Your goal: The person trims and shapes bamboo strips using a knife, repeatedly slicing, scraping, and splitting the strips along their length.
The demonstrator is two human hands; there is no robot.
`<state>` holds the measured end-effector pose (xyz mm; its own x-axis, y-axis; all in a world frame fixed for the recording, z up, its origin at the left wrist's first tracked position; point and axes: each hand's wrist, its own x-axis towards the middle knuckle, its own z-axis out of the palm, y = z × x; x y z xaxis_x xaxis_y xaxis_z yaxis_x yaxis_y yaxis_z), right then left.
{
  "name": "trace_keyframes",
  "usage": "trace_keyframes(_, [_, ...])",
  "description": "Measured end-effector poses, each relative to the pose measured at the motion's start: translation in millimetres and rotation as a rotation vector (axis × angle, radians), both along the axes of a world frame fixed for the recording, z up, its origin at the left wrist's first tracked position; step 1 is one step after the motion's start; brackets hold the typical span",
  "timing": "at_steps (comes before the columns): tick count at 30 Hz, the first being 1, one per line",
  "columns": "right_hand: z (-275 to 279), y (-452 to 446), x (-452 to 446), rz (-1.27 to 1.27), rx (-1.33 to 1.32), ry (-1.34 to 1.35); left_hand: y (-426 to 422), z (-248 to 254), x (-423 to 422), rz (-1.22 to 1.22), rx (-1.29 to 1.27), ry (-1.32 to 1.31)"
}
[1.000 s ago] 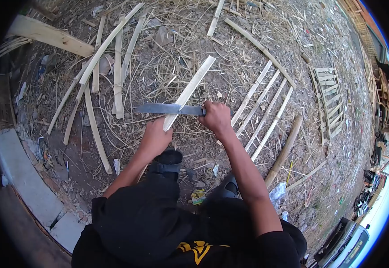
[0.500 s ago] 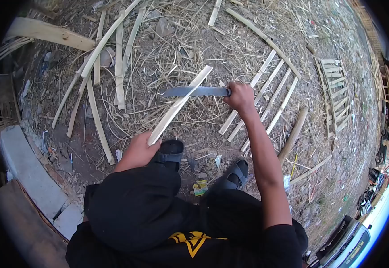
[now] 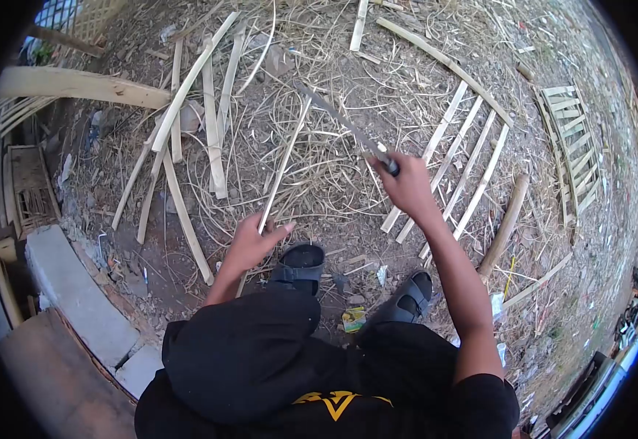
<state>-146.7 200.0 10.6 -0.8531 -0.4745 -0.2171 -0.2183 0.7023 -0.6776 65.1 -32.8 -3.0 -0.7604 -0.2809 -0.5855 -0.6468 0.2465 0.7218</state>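
Observation:
My left hand (image 3: 251, 247) is closed round a long, pale bamboo strip (image 3: 283, 164), its thumb sticking out to the right. The strip points away from me, narrow edge up, and its lower end passes back beneath the hand. In my right hand (image 3: 410, 186) is a machete (image 3: 348, 122), gripped by its dark handle. The blade slants up and left, with its tip close to the strip's far end; whether they touch I cannot tell. Beyond lies a thin, curved sliver (image 3: 266, 51).
Shavings litter the dirt. Several bamboo slats (image 3: 213, 132) lie left, below a thick plank (image 3: 84, 84). Right are parallel slats (image 3: 447, 124), a round stick (image 3: 505, 227) and a slatted frame (image 3: 571, 139). Concrete blocks (image 3: 81, 282) edge the left; my sandalled feet (image 3: 297, 269) are close in front.
The machete has swung from lying level across the strip to a slant near its far end. The strip has turned edge-up and steeper. A thin sliver now shows beyond it. The view has shifted.

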Motion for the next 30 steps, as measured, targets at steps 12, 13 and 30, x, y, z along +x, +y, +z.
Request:
trace_keyframes(12, [-27.5, -33.1, 50.5, 0.101, 0.134, 0.053, 26.9, -15.8, -49.4, -0.211, -0.100, -0.042])
trace_keyframes(13, [-30.3, -34.0, 49.8, 0.111, 0.154, 0.055, 27.5, -17.0, -52.0, -0.222, -0.126, -0.007])
trace_keyframes(30, [-46.0, -45.4, 57.5, 0.213, 0.202, 0.091, 31.8, -25.4, -59.2, -0.196, -0.178, 0.156])
